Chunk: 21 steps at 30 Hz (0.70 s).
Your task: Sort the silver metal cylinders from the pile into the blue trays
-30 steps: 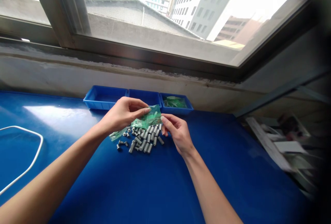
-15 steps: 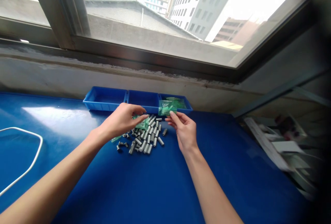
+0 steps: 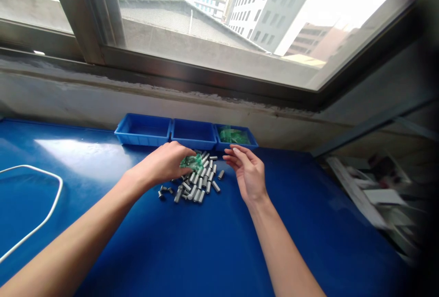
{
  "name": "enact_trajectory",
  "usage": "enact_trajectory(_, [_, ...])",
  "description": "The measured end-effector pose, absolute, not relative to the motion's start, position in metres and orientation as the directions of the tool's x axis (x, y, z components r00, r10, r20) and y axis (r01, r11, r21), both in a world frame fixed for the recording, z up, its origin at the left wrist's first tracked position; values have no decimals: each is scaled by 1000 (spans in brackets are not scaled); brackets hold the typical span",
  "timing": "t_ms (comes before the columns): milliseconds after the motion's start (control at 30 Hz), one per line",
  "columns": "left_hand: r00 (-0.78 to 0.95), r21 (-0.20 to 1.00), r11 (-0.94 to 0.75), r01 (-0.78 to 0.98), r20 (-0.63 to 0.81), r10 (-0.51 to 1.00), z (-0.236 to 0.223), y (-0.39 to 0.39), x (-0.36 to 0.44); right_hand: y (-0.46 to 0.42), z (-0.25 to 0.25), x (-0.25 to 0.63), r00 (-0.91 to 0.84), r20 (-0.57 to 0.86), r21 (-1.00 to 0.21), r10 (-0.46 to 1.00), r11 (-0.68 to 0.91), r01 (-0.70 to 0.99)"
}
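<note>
A heap of small grey metal cylinders [image 3: 197, 182] lies on the blue table [image 3: 206, 251]. My left hand [image 3: 164, 163] rests over the heap's left side, fingers curled on a crumpled green plastic bag [image 3: 192, 162]. My right hand [image 3: 247, 171] hovers to the right of the heap, fingers spread and empty, just in front of the right blue tray [image 3: 236, 135], which holds green plastic bags.
Three blue trays stand in a row at the wall under the window: left tray [image 3: 143, 130], middle tray [image 3: 194, 132] and the right one. A white cable [image 3: 41, 217] loops at the left. Papers and clutter [image 3: 380, 192] lie at the right.
My right hand carried a green bag to the right tray and let it go; it is empty now. My left hand dropped onto the heap and closed on another green bag.
</note>
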<state>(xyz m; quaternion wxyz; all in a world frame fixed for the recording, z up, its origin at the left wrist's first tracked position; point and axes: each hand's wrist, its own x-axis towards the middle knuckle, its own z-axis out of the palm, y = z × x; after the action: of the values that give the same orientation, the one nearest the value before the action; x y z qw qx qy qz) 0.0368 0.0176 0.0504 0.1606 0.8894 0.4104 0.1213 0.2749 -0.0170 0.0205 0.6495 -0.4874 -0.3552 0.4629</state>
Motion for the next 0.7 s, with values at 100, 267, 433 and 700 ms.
enact_trajectory(100, [651, 366, -646, 669, 130, 748, 55, 16, 39, -20, 19, 272, 260, 21, -978, 965, 73, -194])
enact_trajectory(267, [527, 567, -586, 579, 288, 800, 58, 15, 43, -22, 17, 265, 188, 70, -996, 980, 78, -38])
enact_trajectory(433, [453, 923, -288, 256, 148, 879, 60, 11, 48, -26, 18, 261, -38, 69, -997, 997, 67, -44])
enact_trajectory(700, [396, 953, -204, 223, 102, 913, 61, 9, 53, -29, 23, 261, -80, 29, -995, 996, 21, -95])
